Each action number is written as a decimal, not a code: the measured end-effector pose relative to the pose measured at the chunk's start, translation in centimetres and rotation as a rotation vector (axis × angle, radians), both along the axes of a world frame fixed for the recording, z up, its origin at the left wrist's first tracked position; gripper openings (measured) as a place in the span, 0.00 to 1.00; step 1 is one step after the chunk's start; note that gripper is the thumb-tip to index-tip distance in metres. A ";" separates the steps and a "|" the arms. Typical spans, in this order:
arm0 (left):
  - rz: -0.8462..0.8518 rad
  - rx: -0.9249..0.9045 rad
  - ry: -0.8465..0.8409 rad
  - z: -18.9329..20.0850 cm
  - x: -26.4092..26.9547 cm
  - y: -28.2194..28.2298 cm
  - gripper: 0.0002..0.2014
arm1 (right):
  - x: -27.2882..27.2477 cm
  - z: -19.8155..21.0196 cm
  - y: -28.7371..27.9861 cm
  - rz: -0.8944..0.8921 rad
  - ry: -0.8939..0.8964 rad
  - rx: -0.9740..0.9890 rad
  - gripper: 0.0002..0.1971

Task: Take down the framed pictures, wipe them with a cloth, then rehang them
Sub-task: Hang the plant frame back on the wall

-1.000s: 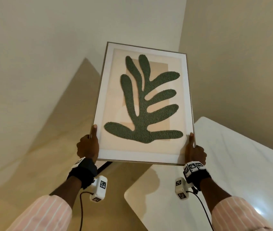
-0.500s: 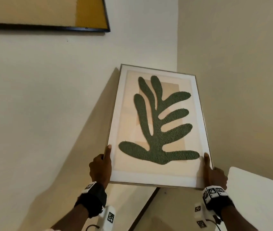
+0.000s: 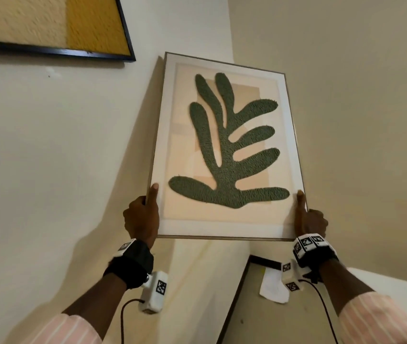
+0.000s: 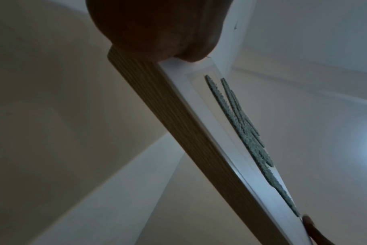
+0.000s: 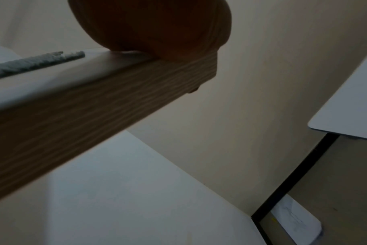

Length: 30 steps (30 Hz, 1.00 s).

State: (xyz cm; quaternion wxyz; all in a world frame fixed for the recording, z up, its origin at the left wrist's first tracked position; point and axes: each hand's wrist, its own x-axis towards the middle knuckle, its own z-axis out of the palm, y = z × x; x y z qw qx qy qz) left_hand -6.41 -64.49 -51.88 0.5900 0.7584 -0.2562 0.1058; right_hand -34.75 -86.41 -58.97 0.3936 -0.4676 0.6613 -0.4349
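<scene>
A wood-framed picture (image 3: 224,145) with a green leaf shape on a beige ground is held up against the cream wall, near the room's corner. My left hand (image 3: 142,217) grips its lower left edge, thumb lying up the front. My right hand (image 3: 309,219) grips the lower right edge the same way. The left wrist view shows the picture (image 4: 178,132) edge-on under my left hand (image 4: 157,28). In the right wrist view the wooden frame edge (image 5: 94,99) runs beneath my right hand (image 5: 157,24). The fingers behind the frame are hidden.
A second picture (image 3: 48,23), yellow and beige in a black frame, hangs on the wall at upper left. Below the right hand a black-framed panel (image 3: 242,289) leans with a white paper (image 3: 272,286) on it. A white tabletop (image 3: 396,281) lies at right.
Both hands have raised the leaf picture up the wall and closer to it. The view has tilted upward, so the yellow picture has come into sight.
</scene>
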 end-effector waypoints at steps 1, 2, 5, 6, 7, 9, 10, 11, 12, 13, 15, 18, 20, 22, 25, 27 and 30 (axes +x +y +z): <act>-0.019 -0.012 -0.014 0.7 0.2 -1.2 0.33 | 0.4 0.5 -1.4 -0.005 -0.005 -0.003 0.51; -0.027 -0.033 -0.034 1.7 0.5 -2.7 0.33 | 1.2 1.3 -3.3 -0.010 -0.023 -0.014 0.51; 0.007 -0.051 -0.067 4.6 1.6 -7.2 0.34 | 3.1 3.6 -8.5 -0.006 -0.077 -0.035 0.50; 0.022 -0.064 -0.069 5.6 2.1 -8.7 0.34 | 4.0 4.4 -10.2 0.001 -0.092 -0.038 0.50; 0.048 -0.079 -0.084 6.9 2.8 -10.4 0.34 | 5.2 5.8 -12.1 0.015 -0.095 -0.054 0.50; 0.078 -0.109 -0.115 8.8 3.7 -13.0 0.34 | 6.6 7.7 -15.3 0.029 -0.106 -0.073 0.49; 0.082 -0.132 -0.147 10.0 4.4 -14.6 0.33 | 7.6 9.0 -17.4 0.038 -0.111 -0.104 0.50; 0.075 -0.147 -0.150 10.7 4.6 -15.5 0.32 | 8.3 9.8 -18.6 0.049 -0.112 -0.113 0.51; 0.064 -0.172 -0.144 11.2 4.9 -16.2 0.31 | 9.0 10.2 -20.0 0.059 -0.118 -0.131 0.55; 0.063 -0.235 -0.157 13.0 5.6 -17.7 0.29 | 10.7 12.2 -22.3 0.068 -0.137 -0.162 0.59; 0.075 -0.257 -0.171 13.6 6.5 -19.0 0.28 | 12.2 13.6 -24.1 0.072 -0.156 -0.142 0.66; 0.112 -0.313 -0.219 16.0 8.6 -21.7 0.24 | 15.9 16.3 -27.8 0.144 -0.197 -0.167 0.73; 0.158 -0.339 -0.226 17.4 9.6 -22.9 0.22 | 18.3 17.9 -29.6 0.188 -0.211 -0.200 0.78; 0.179 -0.378 -0.234 18.9 10.4 -23.7 0.24 | 20.2 19.3 -31.2 0.211 -0.220 -0.233 0.77; 0.203 -0.410 -0.238 20.5 11.1 -24.7 0.26 | 23.1 21.0 -33.1 0.244 -0.257 -0.256 0.66; 0.231 -0.464 -0.269 21.5 12.1 -25.7 0.31 | 25.4 22.2 -34.8 0.293 -0.287 -0.294 0.60; 0.326 -0.499 -0.457 22.6 12.9 -27.0 0.41 | 28.2 24.4 -37.4 0.338 -0.355 -0.303 0.54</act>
